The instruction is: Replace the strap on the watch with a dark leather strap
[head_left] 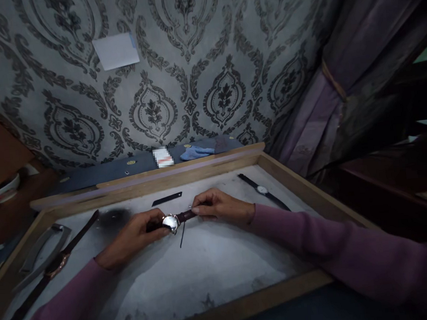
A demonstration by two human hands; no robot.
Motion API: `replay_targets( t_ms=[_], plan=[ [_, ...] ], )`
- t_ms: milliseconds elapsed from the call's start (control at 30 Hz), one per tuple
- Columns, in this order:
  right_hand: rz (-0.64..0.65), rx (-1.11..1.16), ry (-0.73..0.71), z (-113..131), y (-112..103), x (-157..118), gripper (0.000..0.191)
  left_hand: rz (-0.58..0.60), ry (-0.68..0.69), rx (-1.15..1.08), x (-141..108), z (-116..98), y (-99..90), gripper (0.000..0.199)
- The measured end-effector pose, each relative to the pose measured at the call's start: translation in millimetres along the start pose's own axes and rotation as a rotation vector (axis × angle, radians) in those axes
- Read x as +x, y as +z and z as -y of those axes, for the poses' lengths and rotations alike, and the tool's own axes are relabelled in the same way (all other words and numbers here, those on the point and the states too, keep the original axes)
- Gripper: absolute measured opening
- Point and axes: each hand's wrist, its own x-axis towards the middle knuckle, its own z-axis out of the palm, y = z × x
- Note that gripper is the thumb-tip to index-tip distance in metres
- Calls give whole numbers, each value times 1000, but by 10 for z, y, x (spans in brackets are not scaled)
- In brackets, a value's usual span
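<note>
Shiny-faced watch (171, 224) is pinched between thumb and fingers of left hand (134, 236), over wooden-framed tray (244, 299); its brown strap (186, 215) is gripped by fingertips of right hand (221, 206); thin dark rod (182, 236) is seen beside strap, dark blade (167, 199) beyond; rose-gold watch (58, 264) is laid on left, pale-dialled watch (262, 189) on right

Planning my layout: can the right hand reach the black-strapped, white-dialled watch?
Probably yes: that watch lies nearby with nothing visible between, though the right hand holds a dark brown strap.
</note>
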Motion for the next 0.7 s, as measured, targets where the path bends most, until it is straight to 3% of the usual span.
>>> replay_targets(
  t_ms=[167,467,700],
  plan=[
    [41,-6,-12,34,13,-3,36,44,6,46,55,-17,55,22],
    [50,-77,-38,78,-81,-8,35,63,30,-90,64,-92,112,32],
    [87,-115,-62,95,-134,11,35,94,-81,-277,69,-73,167,32]
  ],
)
